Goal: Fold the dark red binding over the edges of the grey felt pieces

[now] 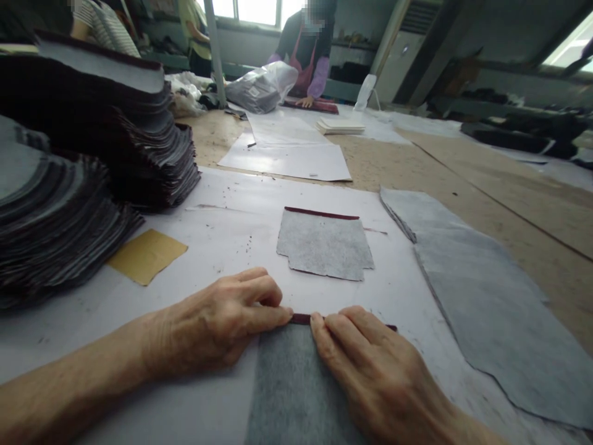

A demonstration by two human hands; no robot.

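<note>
A grey fabric piece (291, 383) lies on the white sheet in front of me, its far edge turned over into a narrow dark red strip. My left hand (227, 318) pinches the left part of that folded edge between thumb and curled fingers. On the right part, the fingers of my right hand (375, 364) press together and down on the fold, covering much of it. A short length of red shows between the two thumbs. Just beyond my hands lies a smaller grey piece (324, 244) with a red folded far edge and notched near corners.
Tall stacks of dark and grey pieces (152, 148) rise at left beside a tan square (148, 255). Larger grey pieces (486, 296) lie at right. Farther back are white sheets (287, 157), a plastic-wrapped bundle (264, 86), a metal post (215, 55) and a co-worker (306, 55).
</note>
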